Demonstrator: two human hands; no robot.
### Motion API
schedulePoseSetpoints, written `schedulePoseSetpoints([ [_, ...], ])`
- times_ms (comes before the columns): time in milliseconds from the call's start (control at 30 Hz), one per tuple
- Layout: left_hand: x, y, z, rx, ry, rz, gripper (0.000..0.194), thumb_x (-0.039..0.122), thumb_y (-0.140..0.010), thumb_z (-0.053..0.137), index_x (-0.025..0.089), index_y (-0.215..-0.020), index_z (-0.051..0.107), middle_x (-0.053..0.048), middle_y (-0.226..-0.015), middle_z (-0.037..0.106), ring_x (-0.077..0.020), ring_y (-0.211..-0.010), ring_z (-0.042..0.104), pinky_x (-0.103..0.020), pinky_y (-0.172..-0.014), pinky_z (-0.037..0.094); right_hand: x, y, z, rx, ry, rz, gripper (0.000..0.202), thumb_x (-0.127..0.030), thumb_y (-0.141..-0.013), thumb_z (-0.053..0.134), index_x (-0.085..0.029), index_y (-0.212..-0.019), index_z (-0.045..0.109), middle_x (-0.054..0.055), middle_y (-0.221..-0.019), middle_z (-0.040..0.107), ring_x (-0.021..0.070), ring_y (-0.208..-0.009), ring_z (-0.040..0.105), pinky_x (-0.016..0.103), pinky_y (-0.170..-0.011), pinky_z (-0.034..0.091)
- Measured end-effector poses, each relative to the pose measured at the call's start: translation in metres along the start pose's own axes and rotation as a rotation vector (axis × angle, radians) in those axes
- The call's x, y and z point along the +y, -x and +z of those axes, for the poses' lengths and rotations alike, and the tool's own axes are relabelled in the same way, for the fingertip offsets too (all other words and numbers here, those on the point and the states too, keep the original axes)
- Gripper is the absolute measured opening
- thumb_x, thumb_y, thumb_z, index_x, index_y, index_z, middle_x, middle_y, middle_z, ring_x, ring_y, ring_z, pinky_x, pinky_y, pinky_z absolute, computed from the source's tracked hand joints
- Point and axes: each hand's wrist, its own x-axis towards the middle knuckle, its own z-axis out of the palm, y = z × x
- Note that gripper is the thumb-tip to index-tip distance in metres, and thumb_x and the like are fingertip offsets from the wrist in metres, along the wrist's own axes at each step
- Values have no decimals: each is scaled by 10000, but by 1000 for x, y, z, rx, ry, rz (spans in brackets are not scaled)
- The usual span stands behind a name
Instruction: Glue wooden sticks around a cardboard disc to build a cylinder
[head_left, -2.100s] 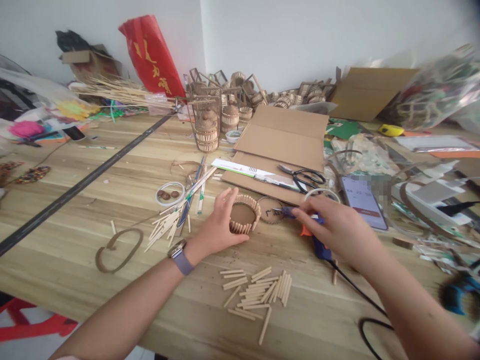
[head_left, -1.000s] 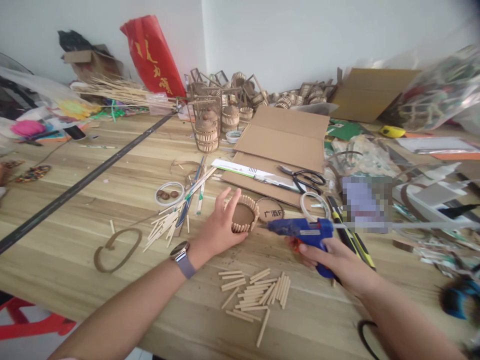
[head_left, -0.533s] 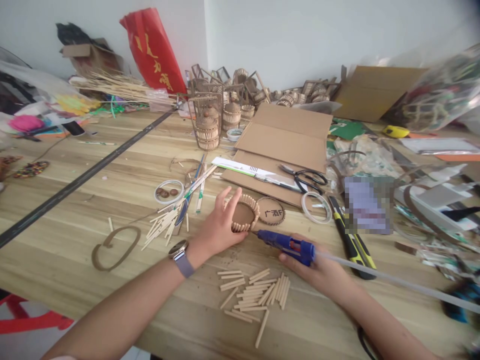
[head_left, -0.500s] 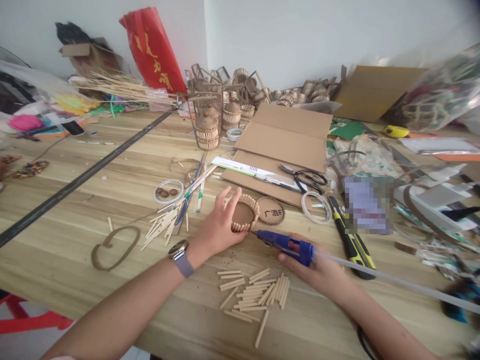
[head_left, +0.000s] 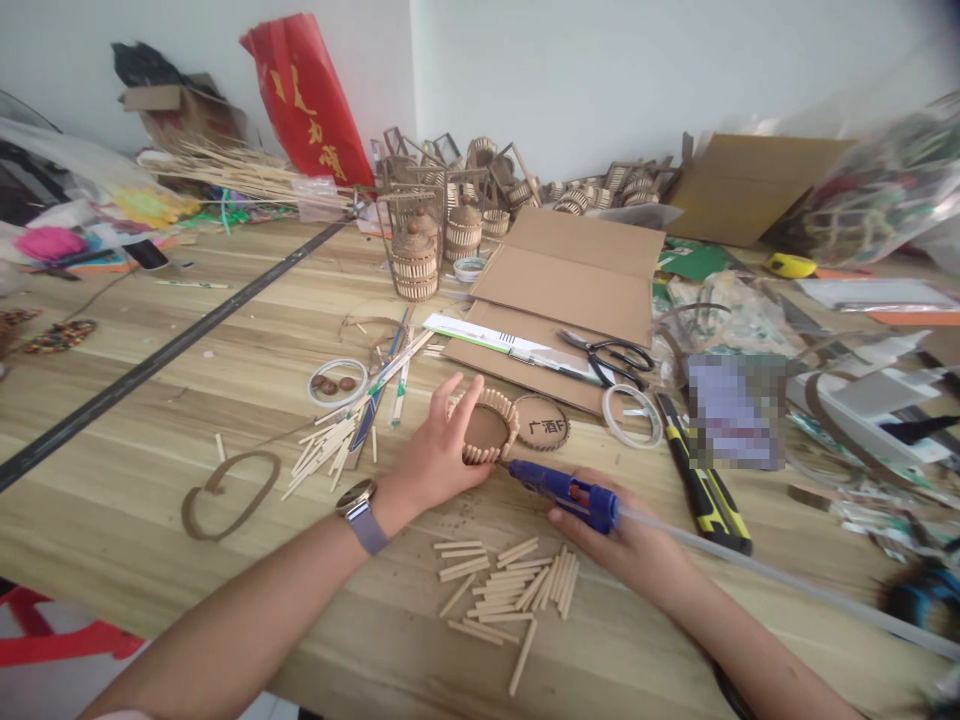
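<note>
My left hand (head_left: 444, 440) holds a small round basket (head_left: 513, 424) by its near left side; short wooden sticks stand around its cardboard base. A blue hot glue gun (head_left: 559, 490) is in my right hand (head_left: 626, 540), its nozzle at the basket's lower right rim. Whether the tip touches is too small to tell. A long clear glue stick (head_left: 720, 553) runs out of the gun's back. Just right of the basket lies a cardboard disc (head_left: 543, 422) with printed characters. Nearer to me, several short wooden sticks (head_left: 510, 590) lie loose on the wooden table.
Left of my hand lie more sticks (head_left: 322, 450), a tape roll (head_left: 337, 383) and a curled brown strip (head_left: 231, 497). To the right are another tape roll (head_left: 632, 416), a utility knife (head_left: 705, 480) and scissors (head_left: 611, 355). Finished stick buckets (head_left: 415, 265) and cardboard (head_left: 570, 270) stand behind.
My right hand and the glue gun have shifted slightly left, with the nozzle moving a little along the basket's rim. My left hand and the basket stay in place.
</note>
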Motion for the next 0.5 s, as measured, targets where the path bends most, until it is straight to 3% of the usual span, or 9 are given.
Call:
schedulePoseSetpoints([
  [500, 1, 0, 0, 7, 3, 6, 1141, 165, -681, 796, 332, -1511, 31, -164, -1520, 203, -380, -1405, 325, -549, -1073, 421, -1, -1, -1, -5, 55, -71, 238, -416, -888, 545, -228, -743, 573, 37, -707, 631, 215, -702, 629, 331, -649, 513],
])
